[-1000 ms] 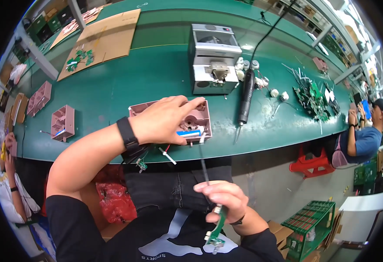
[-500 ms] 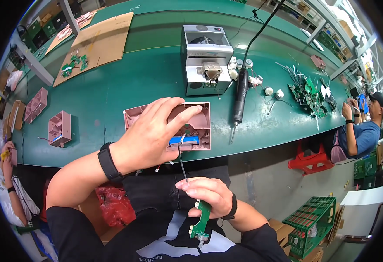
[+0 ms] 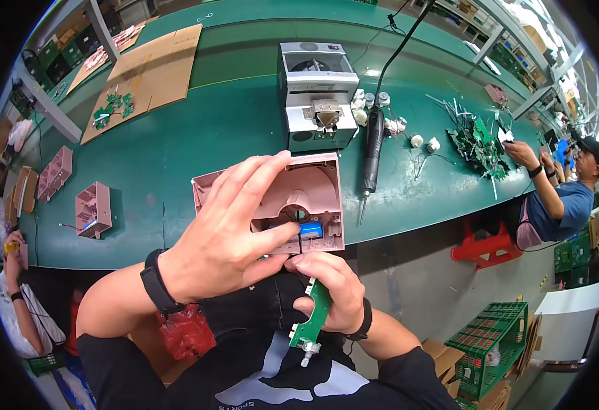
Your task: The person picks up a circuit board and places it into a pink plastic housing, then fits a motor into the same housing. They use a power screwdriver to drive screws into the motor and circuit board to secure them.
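A pink plastic housing (image 3: 335,205) sits tilted at the bench's near edge, its hollow side up. Inside it is a blue battery (image 3: 311,230), partly covered by my fingers. My left hand (image 3: 228,222) lies across the housing's left side, gripping it; the index fingertip reaches inside, beside a black cable (image 3: 300,240). My right hand (image 3: 337,290) is close below the near wall, closed on a green circuit board (image 3: 318,311). A metal-shafted knob part (image 3: 309,351) hangs at the board's lower end. Thumb and fingertips of that hand are at the cable, whose lower end is hidden.
Behind the housing stands a grey machine (image 3: 318,96), with a black electric screwdriver (image 3: 373,150) on its right. Two pink housings (image 3: 94,208) (image 3: 56,174) lie left. A heap of green boards and wires (image 3: 477,143) is at right, near a co-worker (image 3: 559,205).
My right hand has come up to the housing's near edge with the circuit board. My left index finger has moved down into the housing beside the cable. The co-worker's arm reaches toward the heap.
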`<action>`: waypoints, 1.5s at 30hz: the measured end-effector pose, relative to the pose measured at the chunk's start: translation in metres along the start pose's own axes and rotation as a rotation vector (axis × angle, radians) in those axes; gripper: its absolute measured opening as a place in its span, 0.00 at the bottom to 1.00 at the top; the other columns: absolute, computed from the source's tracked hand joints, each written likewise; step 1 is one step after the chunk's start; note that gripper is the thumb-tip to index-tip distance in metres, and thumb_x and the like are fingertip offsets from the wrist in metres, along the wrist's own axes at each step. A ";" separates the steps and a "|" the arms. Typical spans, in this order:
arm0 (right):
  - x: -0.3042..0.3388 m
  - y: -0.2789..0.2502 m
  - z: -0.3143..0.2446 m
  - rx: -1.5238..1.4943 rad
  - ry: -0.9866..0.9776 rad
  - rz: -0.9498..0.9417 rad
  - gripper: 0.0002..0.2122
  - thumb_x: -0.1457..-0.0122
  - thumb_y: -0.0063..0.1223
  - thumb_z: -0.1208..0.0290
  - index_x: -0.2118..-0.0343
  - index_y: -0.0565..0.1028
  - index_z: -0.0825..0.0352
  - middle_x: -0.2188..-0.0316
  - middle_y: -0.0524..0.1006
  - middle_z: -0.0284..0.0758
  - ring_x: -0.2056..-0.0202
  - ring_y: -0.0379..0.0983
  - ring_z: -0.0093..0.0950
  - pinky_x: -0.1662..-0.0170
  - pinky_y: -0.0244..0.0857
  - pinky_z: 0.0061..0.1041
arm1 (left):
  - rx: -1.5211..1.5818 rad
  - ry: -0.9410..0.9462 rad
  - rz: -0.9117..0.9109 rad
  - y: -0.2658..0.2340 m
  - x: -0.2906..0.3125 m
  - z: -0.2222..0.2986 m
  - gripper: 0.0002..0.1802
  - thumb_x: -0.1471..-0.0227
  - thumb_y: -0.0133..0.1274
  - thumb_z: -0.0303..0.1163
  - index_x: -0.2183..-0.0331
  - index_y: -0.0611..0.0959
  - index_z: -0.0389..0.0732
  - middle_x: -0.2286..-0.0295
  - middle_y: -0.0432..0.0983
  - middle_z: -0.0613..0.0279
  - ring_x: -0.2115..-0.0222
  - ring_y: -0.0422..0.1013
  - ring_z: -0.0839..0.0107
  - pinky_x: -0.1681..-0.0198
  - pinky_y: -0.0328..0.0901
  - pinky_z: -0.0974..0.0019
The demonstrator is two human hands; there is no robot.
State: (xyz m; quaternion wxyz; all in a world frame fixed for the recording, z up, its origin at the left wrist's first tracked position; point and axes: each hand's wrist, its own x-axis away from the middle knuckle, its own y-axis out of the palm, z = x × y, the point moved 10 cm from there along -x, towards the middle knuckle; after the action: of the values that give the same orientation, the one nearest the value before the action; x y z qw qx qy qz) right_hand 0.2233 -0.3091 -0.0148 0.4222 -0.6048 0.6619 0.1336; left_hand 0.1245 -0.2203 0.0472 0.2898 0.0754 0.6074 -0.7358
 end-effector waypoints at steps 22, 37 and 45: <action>0.017 0.010 0.089 -0.131 0.396 -0.033 0.08 0.39 0.59 0.81 0.56 0.80 0.71 0.69 0.84 0.37 0.67 0.83 0.31 0.60 0.75 0.28 | 0.040 -0.067 0.021 0.004 0.007 -0.012 0.24 0.67 0.71 0.32 0.60 0.90 0.45 0.36 0.58 0.33 0.39 0.62 0.35 0.37 0.61 0.42; 0.024 0.025 0.113 0.383 0.554 -0.193 0.11 0.34 0.57 0.69 0.73 0.74 0.68 0.77 0.79 0.46 0.74 0.77 0.48 0.72 0.70 0.43 | 0.117 -0.187 -0.120 0.071 -0.001 -0.088 0.19 0.60 0.68 0.33 0.61 0.90 0.44 0.36 0.60 0.38 0.36 0.61 0.42 0.35 0.59 0.47; -0.007 -0.068 0.127 0.316 0.490 -0.015 0.08 0.37 0.61 0.68 0.67 0.82 0.67 0.76 0.81 0.42 0.75 0.79 0.42 0.70 0.73 0.35 | 0.069 -0.329 -0.233 0.087 0.006 -0.107 0.19 0.59 0.68 0.35 0.61 0.91 0.44 0.37 0.61 0.35 0.35 0.59 0.41 0.32 0.56 0.47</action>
State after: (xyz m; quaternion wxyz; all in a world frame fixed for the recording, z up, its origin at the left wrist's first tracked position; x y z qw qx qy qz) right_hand 0.3350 -0.2328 -0.0638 0.3398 -0.5505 0.7523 -0.1245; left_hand 0.1387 -0.1297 -0.0559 0.2953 -0.1064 0.5309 -0.7872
